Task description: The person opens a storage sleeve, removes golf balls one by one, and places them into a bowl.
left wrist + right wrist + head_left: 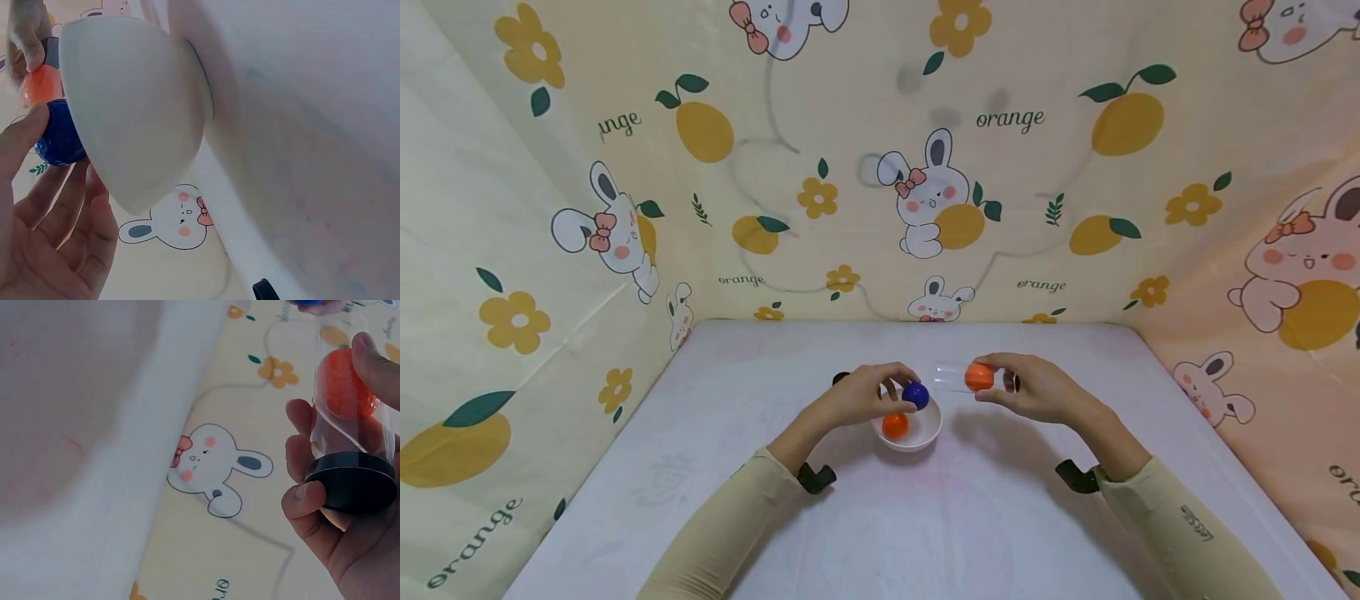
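Observation:
My left hand (pixel 867 394) pinches a dark blue ball (pixel 915 396) between thumb and fingers, just over a white bowl (pixel 929 437). An orange ball (pixel 895 426) lies inside that bowl. In the left wrist view the blue ball (pixel 60 134) is at the rim of the bowl (pixel 134 112). To the right, my right hand (pixel 1039 388) grips a clear tube (pixel 949 377) tilted on its side, its far end toward the bowl. Inside the tube sits another orange ball (pixel 979 377). The right wrist view shows the tube's black base (pixel 353 481) against the palm.
A black round object (pixel 841 377) is partly hidden behind the left hand. The white-covered table (pixel 880 533) is bordered by patterned cloth walls (pixel 865 242) at the back and sides. Black wrist mounts (pixel 816 478) hang below both sleeves.

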The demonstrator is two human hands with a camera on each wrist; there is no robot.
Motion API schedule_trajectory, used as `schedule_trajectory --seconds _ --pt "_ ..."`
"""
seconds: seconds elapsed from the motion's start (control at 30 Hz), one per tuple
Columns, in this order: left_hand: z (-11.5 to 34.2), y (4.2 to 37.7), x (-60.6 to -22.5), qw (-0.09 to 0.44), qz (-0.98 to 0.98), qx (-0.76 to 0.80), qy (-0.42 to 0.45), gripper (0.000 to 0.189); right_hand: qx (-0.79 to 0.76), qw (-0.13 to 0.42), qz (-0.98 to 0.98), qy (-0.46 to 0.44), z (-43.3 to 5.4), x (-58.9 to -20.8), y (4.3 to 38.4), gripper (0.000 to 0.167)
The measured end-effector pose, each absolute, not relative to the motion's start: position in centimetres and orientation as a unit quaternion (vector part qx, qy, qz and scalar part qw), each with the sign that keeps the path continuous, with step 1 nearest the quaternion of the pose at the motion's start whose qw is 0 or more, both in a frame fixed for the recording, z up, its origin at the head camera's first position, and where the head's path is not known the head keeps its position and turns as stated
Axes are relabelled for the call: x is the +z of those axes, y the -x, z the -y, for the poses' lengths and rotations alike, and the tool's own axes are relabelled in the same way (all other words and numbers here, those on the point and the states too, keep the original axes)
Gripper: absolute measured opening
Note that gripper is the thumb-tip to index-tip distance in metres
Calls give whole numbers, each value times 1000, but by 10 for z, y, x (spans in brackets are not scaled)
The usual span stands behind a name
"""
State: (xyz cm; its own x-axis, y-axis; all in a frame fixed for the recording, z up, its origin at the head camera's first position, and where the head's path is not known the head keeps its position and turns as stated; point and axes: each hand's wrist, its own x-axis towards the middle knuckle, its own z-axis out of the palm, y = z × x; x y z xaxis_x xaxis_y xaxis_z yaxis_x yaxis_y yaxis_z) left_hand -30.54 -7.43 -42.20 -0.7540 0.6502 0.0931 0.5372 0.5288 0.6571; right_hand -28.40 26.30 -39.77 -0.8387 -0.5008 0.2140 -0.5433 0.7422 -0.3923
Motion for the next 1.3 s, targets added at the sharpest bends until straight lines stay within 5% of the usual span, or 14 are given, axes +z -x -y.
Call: schedule_trajectory --seconds 0.67,1.3 --pt "71 303 -424 101 -871 333 -347 45 229 38 932 -278 -261 -398 284 57" --pt "68 306 -424 64 -867 360 -340 50 237 37 927 -288 -257 -399 282 47"
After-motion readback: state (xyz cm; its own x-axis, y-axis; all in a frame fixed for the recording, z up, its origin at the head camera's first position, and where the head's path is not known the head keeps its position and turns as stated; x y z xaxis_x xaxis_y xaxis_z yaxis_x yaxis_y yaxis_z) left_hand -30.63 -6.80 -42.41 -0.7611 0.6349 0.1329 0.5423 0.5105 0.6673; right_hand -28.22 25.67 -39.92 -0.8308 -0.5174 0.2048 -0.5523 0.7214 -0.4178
